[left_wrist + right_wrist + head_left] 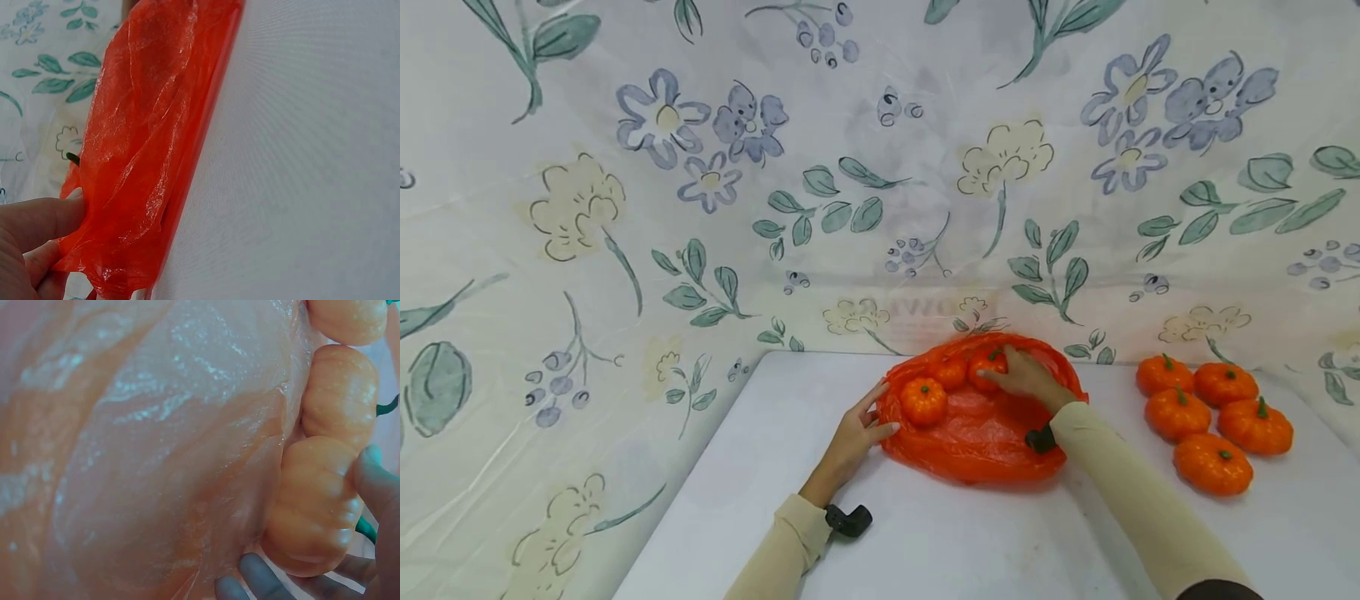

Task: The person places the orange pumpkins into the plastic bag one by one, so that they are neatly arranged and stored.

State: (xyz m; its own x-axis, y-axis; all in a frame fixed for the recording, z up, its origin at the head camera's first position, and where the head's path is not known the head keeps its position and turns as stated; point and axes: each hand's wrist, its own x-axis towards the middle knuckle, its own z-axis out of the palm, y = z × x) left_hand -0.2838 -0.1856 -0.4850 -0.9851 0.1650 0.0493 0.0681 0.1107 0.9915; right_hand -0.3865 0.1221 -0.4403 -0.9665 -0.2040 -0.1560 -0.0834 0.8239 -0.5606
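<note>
Three pumpkins sit in the red bag [977, 427] on the counter [737, 433], grouped along its left and far side. The right hand [1030, 377] reaches over the bag and holds the rightmost of them, a pumpkin [987, 372] with a green stem; its thumb lies on one side and other fingers round another, spread about as wide as the pumpkin. The left hand [859, 423] pinches the bag's left edge, thumb and fingers close together with the film between them.

The pumpkin looks firm and smooth — probably light enough for one hand, though its glossy skin may slip. A grip round its ribbed sides should serve better than one on the thin stem, which might snap. The bag looks like thin, limp plastic: almost weightless, easily creased and perhaps torn, so it is best taken by the rim.

Counted, there are eight pumpkins: the held one, a second [950, 374] just beside it, a third [923, 402] nearest the left hand, and five more [1213, 464] clustered on the counter at the right, well apart from the bag. There is one bag, and two hands — both occupied.
</note>
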